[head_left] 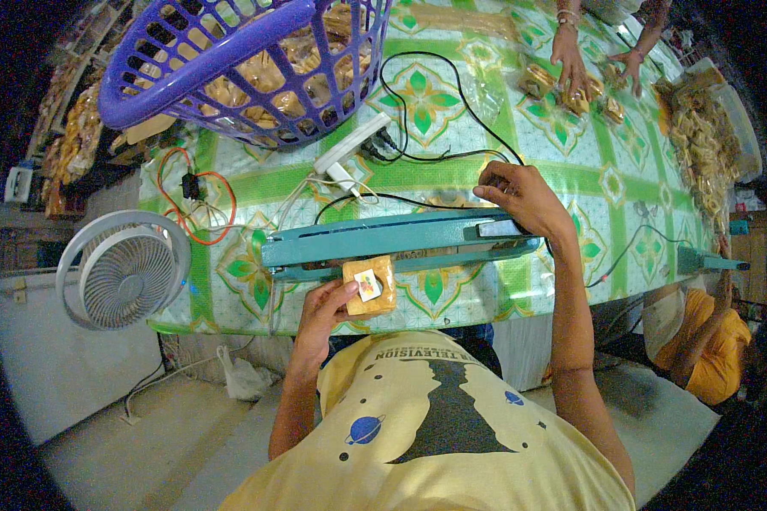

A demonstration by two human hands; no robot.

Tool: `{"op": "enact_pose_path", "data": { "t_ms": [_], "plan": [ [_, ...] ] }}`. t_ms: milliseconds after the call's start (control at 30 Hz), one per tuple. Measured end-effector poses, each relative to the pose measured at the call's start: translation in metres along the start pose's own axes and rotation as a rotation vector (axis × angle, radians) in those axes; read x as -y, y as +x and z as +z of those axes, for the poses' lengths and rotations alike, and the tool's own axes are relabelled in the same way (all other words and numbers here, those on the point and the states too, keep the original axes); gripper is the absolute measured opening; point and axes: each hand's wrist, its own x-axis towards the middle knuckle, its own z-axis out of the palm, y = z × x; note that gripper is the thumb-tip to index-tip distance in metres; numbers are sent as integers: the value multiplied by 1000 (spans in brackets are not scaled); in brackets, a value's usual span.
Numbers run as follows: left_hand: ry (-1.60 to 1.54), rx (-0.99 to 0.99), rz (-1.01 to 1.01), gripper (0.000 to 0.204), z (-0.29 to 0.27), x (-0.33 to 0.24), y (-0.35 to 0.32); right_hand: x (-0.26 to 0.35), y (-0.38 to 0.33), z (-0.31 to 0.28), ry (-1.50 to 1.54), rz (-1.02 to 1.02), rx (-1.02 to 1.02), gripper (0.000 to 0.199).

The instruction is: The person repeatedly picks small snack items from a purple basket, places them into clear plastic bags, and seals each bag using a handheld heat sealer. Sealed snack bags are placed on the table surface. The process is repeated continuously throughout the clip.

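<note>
My left hand (pixel 321 317) grips a small packaged snack (pixel 384 288), golden-brown in clear plastic with a white label. Thumb and fingers hold it at its left side, against the near edge of a long teal heat sealer (pixel 362 237). The plastic's far edge cannot be made out at the sealer's jaws. Over the right end of the sealer, my right hand (pixel 517 198) hangs with its fingers curled in and nothing visible in them. Its wrist is beside the sealer's silver-grey end piece (pixel 498 229).
A purple basket (pixel 204 72) of packed snacks stands far left. A white power strip (pixel 352 143) with black cables lies behind the sealer. A white fan (pixel 126 271) is at left. Across the table, another person's hands (pixel 571 64) touch packets. At right, someone in orange (pixel 714 345) is beside another sealer (pixel 703 261).
</note>
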Motion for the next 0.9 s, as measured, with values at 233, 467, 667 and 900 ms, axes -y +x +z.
{"op": "enact_pose_path", "data": {
  "t_ms": [233, 467, 667, 900],
  "plan": [
    [-15, -16, 22, 40, 0, 3, 1, -2, 0, 1, 30, -38, -34, 33],
    [21, -21, 53, 44, 1, 5, 4, -3, -1, 2, -55, -104, -149, 28],
    [18, 63, 90, 43, 0, 4, 4, 26, -15, -14, -40, -255, -318, 18],
    [138, 162, 117, 40, 0, 2, -1, 100, -51, -43, 109, -534, -454, 9]
  ]
}}
